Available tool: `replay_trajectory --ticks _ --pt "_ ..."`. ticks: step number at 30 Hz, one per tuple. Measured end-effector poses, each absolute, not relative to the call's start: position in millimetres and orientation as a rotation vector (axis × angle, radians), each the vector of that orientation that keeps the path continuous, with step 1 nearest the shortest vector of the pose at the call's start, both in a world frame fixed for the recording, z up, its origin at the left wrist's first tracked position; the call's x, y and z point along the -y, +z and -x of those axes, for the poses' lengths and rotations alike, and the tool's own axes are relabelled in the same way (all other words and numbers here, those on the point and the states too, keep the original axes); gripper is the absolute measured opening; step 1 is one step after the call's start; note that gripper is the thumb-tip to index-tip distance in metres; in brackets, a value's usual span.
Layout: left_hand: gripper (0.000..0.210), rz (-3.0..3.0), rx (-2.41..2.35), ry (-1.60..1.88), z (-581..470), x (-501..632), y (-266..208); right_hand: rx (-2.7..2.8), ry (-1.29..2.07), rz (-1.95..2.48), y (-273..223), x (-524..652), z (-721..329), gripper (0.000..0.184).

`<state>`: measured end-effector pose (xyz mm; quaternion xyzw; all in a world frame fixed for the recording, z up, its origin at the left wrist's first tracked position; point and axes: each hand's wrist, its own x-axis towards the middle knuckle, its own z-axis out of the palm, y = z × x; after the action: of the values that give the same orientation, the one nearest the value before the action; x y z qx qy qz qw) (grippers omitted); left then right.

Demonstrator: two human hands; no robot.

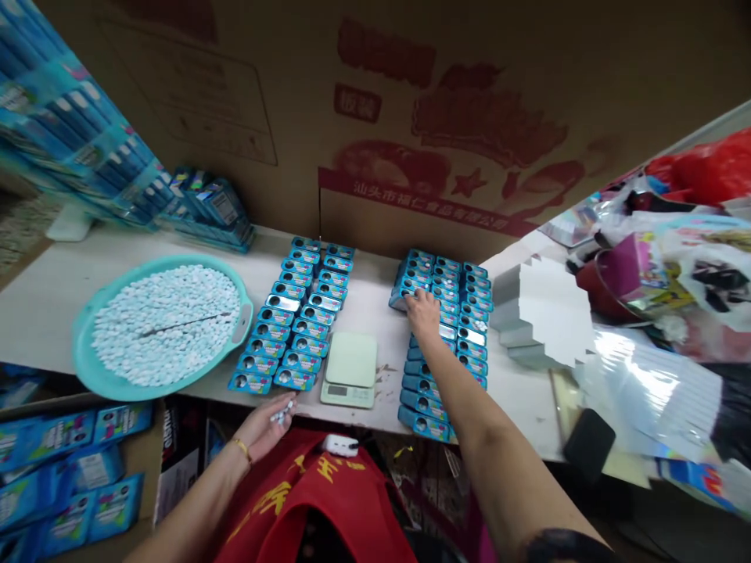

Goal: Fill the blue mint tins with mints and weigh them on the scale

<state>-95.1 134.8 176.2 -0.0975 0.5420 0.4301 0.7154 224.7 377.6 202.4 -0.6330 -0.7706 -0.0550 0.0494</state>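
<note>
Palm up at the near edge of the counter [375,309], the left hand [273,424] is loosely cupped, small white tablets [282,412] lying in it, while the right hand [423,314] reaches down among the right-hand blue packs [472,352], its fingers bent over one; from this angle I cannot tell whether they pinch anything. These packs are slim, glossy and round-cornered, each with a dark circular window, and stand close together in overlapping columns on the pale counter. Left of them sits a flat, cream-coloured scale [350,361], smooth and square, with a small display at its front, and beyond it another group of blue packs in two slanting columns. Further left, a shallow turquoise plastic basin [85,363] brims with pale, pebbly tablets, a thin dark stick [188,322] lying across them. Stepped stacks of matte white card [545,313] stand on the right, near shiny clear plastic sheets [657,391] and a crumpled red bag [709,168]. Behind everything rises a broad brown cardboard box [282,94] with red printing, and an open carton [149,469] below the counter holds more blue packets [64,438].
</note>
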Motion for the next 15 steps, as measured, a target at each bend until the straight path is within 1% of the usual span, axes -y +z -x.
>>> replay_trajectory --ticks 3,6,8,10,13,15 --pt "0.015 0.231 -1.199 0.948 91.2 -122.5 182.2 2.485 -0.271 1.793 205.0 -375.8 -222.5 0.020" --pt "0.014 0.242 -1.187 0.925 86.8 -114.2 191.9 2.595 -0.291 1.634 223.9 -344.4 -218.0 0.021" --pt "0.014 0.234 -1.165 0.910 81.8 -114.2 199.5 2.683 -0.234 1.522 239.0 -313.4 -208.4 0.024" --pt "0.012 0.212 -1.115 0.889 75.2 -118.7 207.1 2.795 -0.139 1.376 248.6 -282.7 -191.9 0.023" --pt "0.010 0.176 -1.016 0.860 65.1 -129.6 217.4 2.913 -0.006 1.194 247.4 -251.1 -163.4 0.021" --pt "0.012 0.164 -0.967 0.855 60.8 -135.7 222.4 2.917 0.048 1.147 241.7 -239.8 -149.5 0.020"
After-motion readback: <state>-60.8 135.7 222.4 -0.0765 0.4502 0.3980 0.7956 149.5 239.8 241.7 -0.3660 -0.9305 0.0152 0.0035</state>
